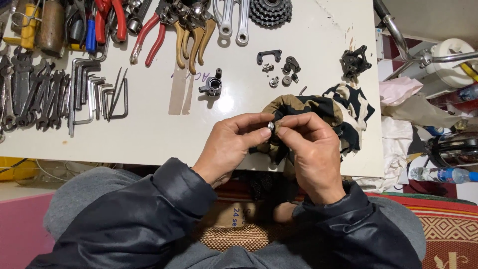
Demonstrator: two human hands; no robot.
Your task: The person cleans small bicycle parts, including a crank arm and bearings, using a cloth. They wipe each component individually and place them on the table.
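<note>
Fingertips of both hands pinch one small metal ring [270, 126] between them, left hand [230, 145] and right hand [309, 152] meeting above the rag [343, 112] (camouflage-patterned) at the white table's [159, 134] near edge.

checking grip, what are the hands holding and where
A small metal ring, pinched at its rim between left hand fingers; right hand presses camouflage cloth against it.

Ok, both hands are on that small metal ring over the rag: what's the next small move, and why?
Probably rub the small metal ring with the camouflage rag: the left hand pinches it, and the right hand presses cloth against it.
</note>
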